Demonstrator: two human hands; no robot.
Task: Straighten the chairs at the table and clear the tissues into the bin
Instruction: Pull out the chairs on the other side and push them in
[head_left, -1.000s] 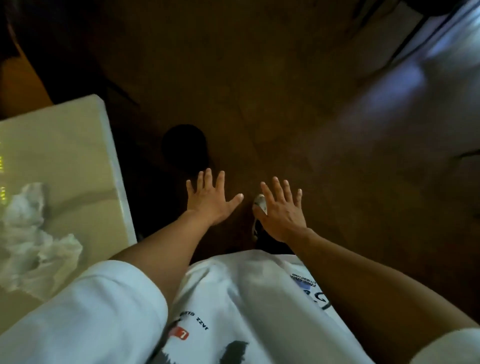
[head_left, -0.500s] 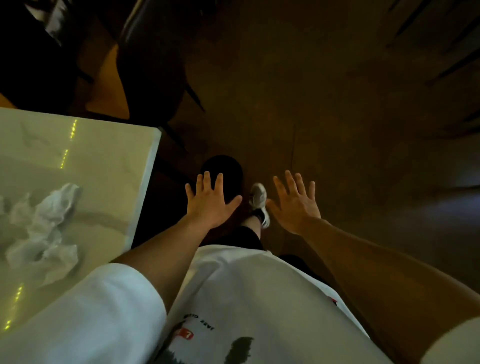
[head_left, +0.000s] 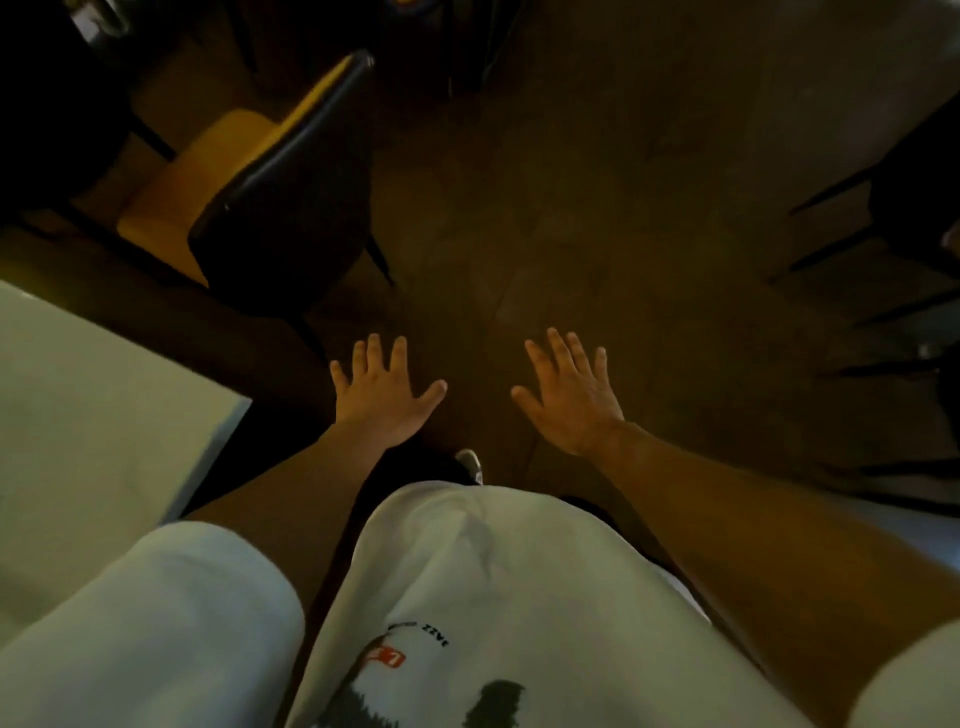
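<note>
Hovering left hand (head_left: 384, 400) and right hand (head_left: 571, 400) over floor (head_left: 597, 208), fingers spread, gripping nothing; chair (head_left: 260, 197) sitting beyond left fingertips, off table (head_left: 104, 395) corner.

On your white cotton T-shirt (head_left: 498, 582), low in the view from your head, a line of small black print runs upside down to you; only the word "JAZZ" can be read, and the letters beside it on the same line are too blurred to make out. Just below that line sits a small red rectangular patch (head_left: 383, 659) with white lettering, also turned upside down, of which a single "L" is all you can tell. A large black printed shape on the shirt's lower front carries no letters that can be read. Nothing else in the dim room shows any writing, number or sign.
</note>
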